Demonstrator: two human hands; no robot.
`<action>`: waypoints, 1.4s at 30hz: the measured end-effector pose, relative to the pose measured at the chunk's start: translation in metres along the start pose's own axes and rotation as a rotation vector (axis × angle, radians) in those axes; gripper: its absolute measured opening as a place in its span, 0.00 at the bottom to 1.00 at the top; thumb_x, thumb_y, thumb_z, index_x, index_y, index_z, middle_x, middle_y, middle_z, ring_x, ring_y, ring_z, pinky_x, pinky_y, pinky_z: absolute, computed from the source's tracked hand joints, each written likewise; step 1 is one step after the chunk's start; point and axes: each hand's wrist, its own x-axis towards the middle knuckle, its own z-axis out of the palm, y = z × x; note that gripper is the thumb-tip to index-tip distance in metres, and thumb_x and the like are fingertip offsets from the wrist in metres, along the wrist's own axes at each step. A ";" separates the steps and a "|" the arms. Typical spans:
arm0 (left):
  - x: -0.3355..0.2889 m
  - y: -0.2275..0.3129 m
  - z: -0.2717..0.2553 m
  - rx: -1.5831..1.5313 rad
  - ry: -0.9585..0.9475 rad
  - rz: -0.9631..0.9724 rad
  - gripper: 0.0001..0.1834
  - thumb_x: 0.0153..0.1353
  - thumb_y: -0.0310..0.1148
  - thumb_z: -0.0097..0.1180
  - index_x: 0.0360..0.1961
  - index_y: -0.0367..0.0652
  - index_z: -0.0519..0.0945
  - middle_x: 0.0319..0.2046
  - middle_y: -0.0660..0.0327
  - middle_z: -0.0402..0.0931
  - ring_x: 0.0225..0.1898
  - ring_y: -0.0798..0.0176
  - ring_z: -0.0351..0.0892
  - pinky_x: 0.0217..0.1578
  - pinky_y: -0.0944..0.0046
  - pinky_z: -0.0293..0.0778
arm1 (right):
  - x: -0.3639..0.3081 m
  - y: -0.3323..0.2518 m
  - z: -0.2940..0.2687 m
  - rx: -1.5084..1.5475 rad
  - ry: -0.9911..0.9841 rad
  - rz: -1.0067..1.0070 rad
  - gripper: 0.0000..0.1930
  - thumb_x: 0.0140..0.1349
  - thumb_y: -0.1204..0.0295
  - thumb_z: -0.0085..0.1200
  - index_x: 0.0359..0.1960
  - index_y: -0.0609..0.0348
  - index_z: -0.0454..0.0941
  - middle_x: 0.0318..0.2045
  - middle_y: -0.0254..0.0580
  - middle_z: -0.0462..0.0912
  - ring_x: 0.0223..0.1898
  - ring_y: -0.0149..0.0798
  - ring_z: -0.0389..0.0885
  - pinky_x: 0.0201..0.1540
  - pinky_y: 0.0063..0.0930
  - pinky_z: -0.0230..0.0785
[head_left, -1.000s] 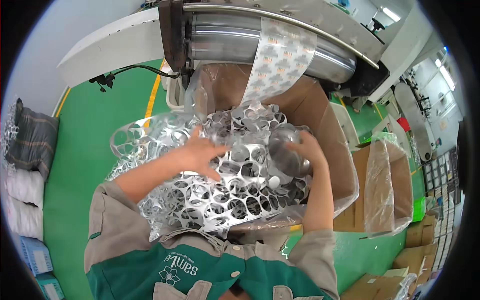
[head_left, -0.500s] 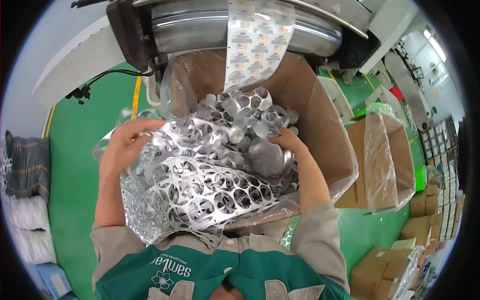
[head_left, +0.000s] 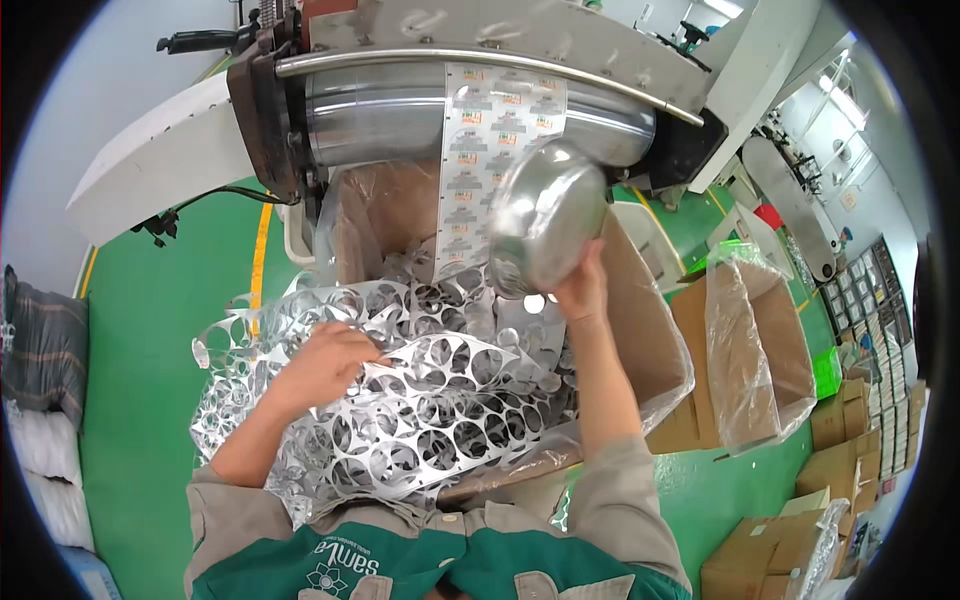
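Observation:
My right hand (head_left: 583, 285) grips a shiny round metal bowl (head_left: 555, 215) by its lower right edge. The bowl is tilted on its side and raised above the far part of the large cardboard box (head_left: 645, 325), in front of the hanging strip. My left hand (head_left: 325, 368) is closed at the edge of a silvery punched sheet (head_left: 450, 355) full of round holes. More crumpled punched scrap (head_left: 400, 460) heaps over the near and left side of the box. What lies deeper in the box is hidden under it.
A printed strip (head_left: 470, 190) runs from a metal roller (head_left: 380, 125) on the machine down into the box. A second lined carton (head_left: 750, 360) stands at the right. Several boxes (head_left: 770, 545) sit at the lower right. A dark bundle (head_left: 45, 350) rests at the far left.
My right hand has lifted the bowl up and away from the scrap. My left hand has moved right and nearer, onto the sheet. Loose discs seen on the heap are now mostly covered.

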 end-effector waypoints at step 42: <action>-0.056 0.074 -0.061 0.167 0.145 0.009 0.15 0.36 0.19 0.53 0.29 0.41 0.80 0.32 0.61 0.77 0.35 0.55 0.72 0.37 0.63 0.69 | -0.036 0.081 -0.050 -2.161 -0.226 0.157 0.32 0.50 0.57 0.60 0.52 0.64 0.65 0.42 0.58 0.76 0.43 0.55 0.77 0.45 0.41 0.70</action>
